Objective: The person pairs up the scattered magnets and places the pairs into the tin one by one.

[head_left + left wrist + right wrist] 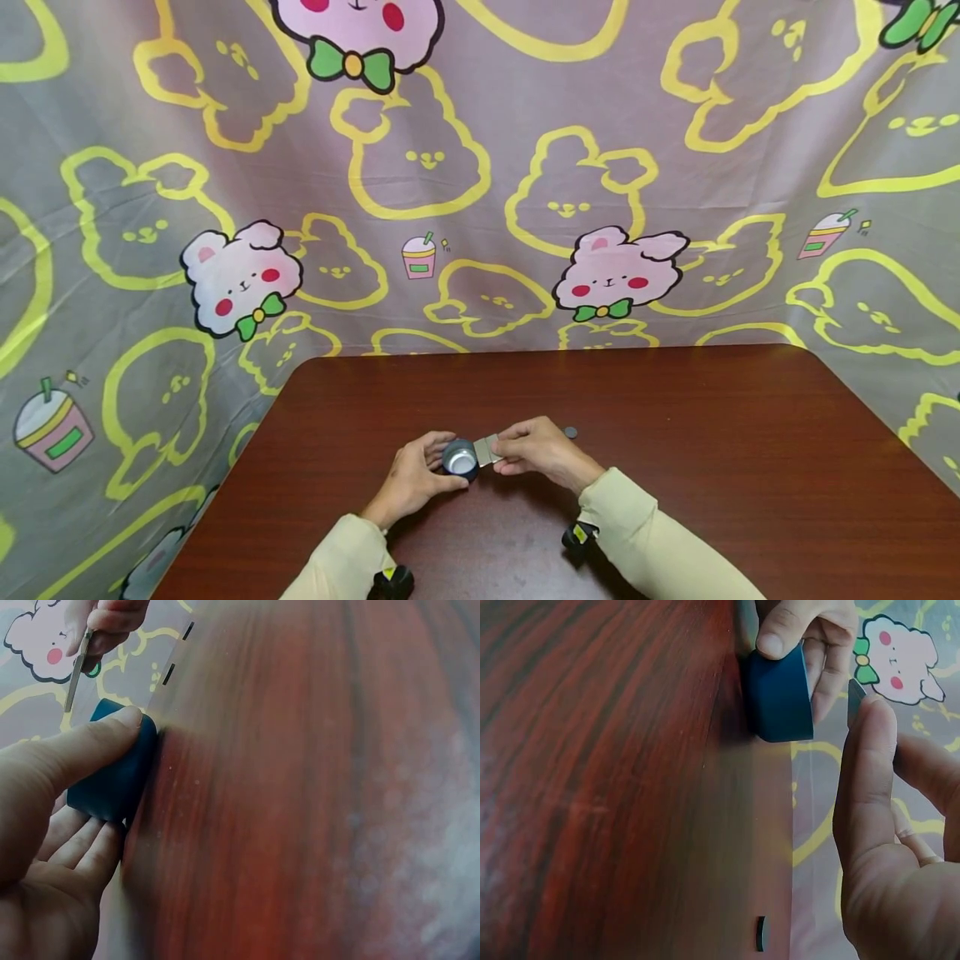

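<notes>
1. Your left hand is holding a dark cup by its wall, thumb opposing bent fingers, on or just over the table; it's probably feeling light and stiff.
2. Your right hand is pinching a thin plate beside the cup, likely stiff, slippery, best held by its edges.
3. A small disc is lying just past your right hand.
4. A patterned curtain is hanging behind.

Flat plate partly hidden by right hand; sleeves cropped

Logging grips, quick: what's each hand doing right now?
Left hand: holding the dark blue container.
Right hand: pinching the small flat piece.
</notes>
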Motion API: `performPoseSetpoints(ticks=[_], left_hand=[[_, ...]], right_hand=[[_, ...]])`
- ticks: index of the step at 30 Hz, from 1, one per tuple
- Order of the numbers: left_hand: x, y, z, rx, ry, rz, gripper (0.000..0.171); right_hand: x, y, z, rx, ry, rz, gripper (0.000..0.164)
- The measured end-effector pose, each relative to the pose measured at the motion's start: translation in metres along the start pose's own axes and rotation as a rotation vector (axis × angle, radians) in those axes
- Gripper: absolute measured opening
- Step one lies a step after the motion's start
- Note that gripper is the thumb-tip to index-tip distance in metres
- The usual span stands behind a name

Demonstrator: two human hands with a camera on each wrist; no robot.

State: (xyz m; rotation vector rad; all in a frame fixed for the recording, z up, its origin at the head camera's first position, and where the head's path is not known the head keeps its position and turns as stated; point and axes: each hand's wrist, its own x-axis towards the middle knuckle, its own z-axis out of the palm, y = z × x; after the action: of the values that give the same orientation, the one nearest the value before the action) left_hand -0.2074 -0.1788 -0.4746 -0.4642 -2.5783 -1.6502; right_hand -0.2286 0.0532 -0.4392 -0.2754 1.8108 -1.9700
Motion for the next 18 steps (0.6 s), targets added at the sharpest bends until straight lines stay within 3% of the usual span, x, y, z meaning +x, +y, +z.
performPoseSetpoints(ticks=[18], left_hand=[[0.001, 0.001, -0.001, -0.001, -0.005, -0.003, 0.068]], right_hand=[[0.015, 0.004, 0.010, -0.058, 0.045, 0.048, 0.019]])
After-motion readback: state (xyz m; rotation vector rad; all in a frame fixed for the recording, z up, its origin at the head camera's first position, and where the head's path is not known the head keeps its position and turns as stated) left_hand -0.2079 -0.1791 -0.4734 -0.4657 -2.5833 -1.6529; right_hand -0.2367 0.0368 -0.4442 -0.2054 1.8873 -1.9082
